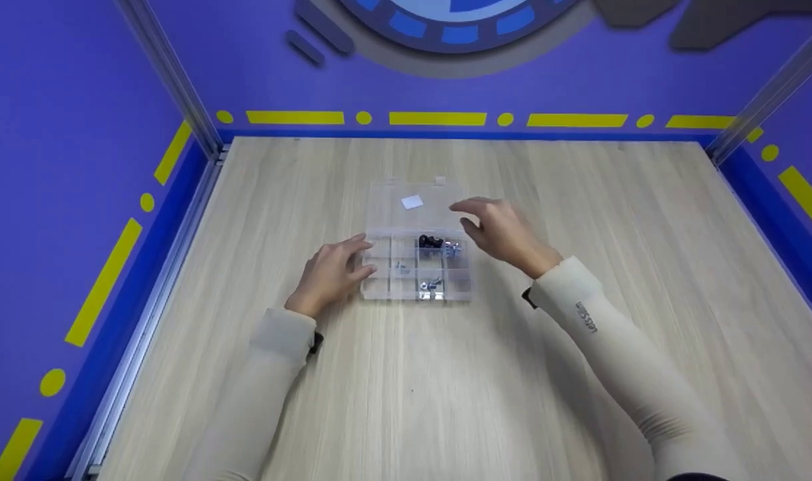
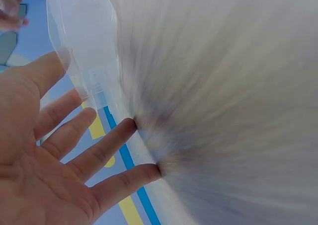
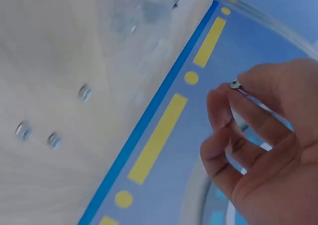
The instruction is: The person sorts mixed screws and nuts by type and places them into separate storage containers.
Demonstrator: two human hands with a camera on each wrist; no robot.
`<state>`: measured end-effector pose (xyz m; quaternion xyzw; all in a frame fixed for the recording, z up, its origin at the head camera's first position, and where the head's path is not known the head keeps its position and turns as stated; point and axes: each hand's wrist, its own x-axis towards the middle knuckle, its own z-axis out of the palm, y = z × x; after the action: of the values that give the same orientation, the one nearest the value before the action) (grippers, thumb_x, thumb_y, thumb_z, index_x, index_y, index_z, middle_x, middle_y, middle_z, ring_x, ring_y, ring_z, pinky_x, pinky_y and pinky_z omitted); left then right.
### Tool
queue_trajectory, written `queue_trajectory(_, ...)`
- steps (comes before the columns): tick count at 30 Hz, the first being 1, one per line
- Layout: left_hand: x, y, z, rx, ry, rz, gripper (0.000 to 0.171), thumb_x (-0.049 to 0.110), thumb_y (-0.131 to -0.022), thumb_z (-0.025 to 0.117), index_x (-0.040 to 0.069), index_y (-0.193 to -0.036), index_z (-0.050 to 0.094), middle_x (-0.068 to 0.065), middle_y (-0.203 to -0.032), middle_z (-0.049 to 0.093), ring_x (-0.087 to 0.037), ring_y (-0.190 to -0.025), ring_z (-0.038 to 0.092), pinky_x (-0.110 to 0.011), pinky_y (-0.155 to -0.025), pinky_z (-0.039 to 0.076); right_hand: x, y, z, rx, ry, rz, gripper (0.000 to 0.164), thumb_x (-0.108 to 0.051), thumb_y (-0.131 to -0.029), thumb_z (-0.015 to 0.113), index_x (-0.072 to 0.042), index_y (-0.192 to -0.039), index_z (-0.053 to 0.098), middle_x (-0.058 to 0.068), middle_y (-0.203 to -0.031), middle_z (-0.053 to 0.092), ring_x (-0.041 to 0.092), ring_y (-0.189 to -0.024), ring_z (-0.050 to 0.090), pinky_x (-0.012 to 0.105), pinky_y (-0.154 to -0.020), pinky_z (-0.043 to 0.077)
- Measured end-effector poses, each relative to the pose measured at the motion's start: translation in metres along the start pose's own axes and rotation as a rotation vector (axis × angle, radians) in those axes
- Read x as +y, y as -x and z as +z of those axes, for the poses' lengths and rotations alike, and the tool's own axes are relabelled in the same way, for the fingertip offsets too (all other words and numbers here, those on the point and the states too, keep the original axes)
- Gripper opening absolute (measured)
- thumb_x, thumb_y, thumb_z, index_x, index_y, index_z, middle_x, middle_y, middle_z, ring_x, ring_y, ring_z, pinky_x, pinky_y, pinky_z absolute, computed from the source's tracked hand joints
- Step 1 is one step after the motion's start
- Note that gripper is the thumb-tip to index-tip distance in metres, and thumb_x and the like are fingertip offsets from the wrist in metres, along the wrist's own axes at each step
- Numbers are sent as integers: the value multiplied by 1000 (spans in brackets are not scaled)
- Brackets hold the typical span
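A clear plastic compartment box (image 1: pixel 403 294) lies on the table with its lid (image 1: pixel 385 207) opened away from me. Black fasteners (image 1: pixel 430 242) fill one back compartment, silver screws (image 1: pixel 453 248) are beside them, and more silver screws (image 1: pixel 431 286) lie in a front compartment. My left hand (image 1: pixel 332 270) is at the box's left edge, its fingers spread and thumb against the clear plastic. Over the lid's right side, my right hand (image 1: pixel 506 234) pinches a small silver screw (image 3: pixel 235 85) between thumb and forefinger. That screw does not show in the head view.
Several loose silver pieces lie on the table in the right wrist view, one screw (image 3: pixel 85 92) among them. A white label (image 1: pixel 412 202) shows on the lid. Blue walls and metal posts (image 1: pixel 178 80) border the wooden table (image 1: pixel 412 401).
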<state>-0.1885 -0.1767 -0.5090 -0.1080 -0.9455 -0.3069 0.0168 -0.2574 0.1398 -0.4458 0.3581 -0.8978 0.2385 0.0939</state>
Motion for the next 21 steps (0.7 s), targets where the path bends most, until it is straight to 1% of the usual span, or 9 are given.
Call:
queue_trajectory(3,0,0,0,0,5,0,45,30,-95,77,12,-135,69,-7,-151,54,-30,-138,52,-47,-114,42,-9,-3,7,-38,-5,-65,41,3,-97,62,-2,-137,64,15,-137,65,31,-116,68,45,-92,58)
queue_trajectory(5,0,0,0,2,8,3,45,30,-94,77,11,-135,69,-7,-151,54,-30,-138,53,-47,-113,42,-15,-5,11,-72,-1,-97,45,4,-97,62,-4,-141,61,13,-141,63,31,-121,65,45,-97,55)
queue_trajectory(6,0,1,-1,3,9,6,45,29,-94,77,11,-134,69,-7,-151,55,-30,-137,53,-47,-113,43,-17,-5,13,-92,0,-105,46,4,-96,62,-4,-142,61,12,-142,62,30,-122,65,45,-97,55)
queue_trajectory(11,0,1,-1,7,3,5,45,28,-93,79,12,-134,70,-7,-150,56,-32,-136,54,-49,-112,44,-30,-9,21,-199,-2,-116,40,1,-98,62,-6,-137,66,8,-137,66,24,-120,66,41,-100,55)
queue_trajectory(14,-1,0,0,6,5,0,45,28,-93,79,12,-134,69,-7,-150,56,-32,-136,54,-48,-112,43,-35,-13,26,-227,-7,-134,38,1,-98,60,-5,-134,68,8,-134,68,23,-117,68,40,-98,55)
queue_trajectory(17,0,1,-1,5,9,17,45,28,-93,78,11,-134,69,-9,-149,56,-32,-136,54,-48,-111,44,-39,-15,30,-247,-11,-156,38,4,-96,58,-4,-132,69,9,-130,70,23,-111,69,39,-94,57)
queue_trajectory(21,0,1,-2,8,2,46,45,28,-94,78,9,-134,69,-11,-148,57,-33,-134,56,-49,-109,46,-45,-17,35,-290,-9,-180,41,8,-92,52,-3,-125,73,9,-123,72,23,-111,69,39,-92,57)
